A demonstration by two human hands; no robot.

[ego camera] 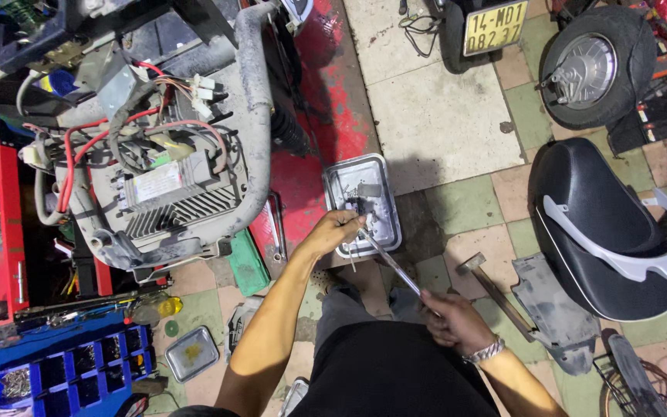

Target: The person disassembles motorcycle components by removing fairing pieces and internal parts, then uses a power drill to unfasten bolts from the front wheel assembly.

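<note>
- Well, from the head view, 1 person sits low over a tiled floor (441, 116), and both bare hands are on 1 long metal tool (390, 262) that runs at a slant between them.
- Left hand (333, 232): its grip is curled shut around the upper end of the tool, right above a dull metal tray (384, 174) that lies on the floor where red paint meets tile. The tool's tip sits over small dark parts in the tray; whether it touches them I cannot tell.
- Right hand (453, 320): its grip is closed round the lower end of the tool, near the lap, with a metal wristband (485, 352) just behind it.
- Handling, as I judge it: the tool looks like stiff, thin steel, light enough for 1 hand, probably greasy, so a full fist near each end suits it better than a fingertip pinch. The tray looks light and thin and would slide if nudged.
- Around them: a stripped scooter frame (248, 116) with a finned grey controller box (171, 197) and red wires stands to the left, a black seat (596, 224) lies to the right, a hammer (488, 282) lies just beside the right forearm, and a blue parts organiser (71, 371) sits at the lower left beside a second small tray (192, 353).
</note>
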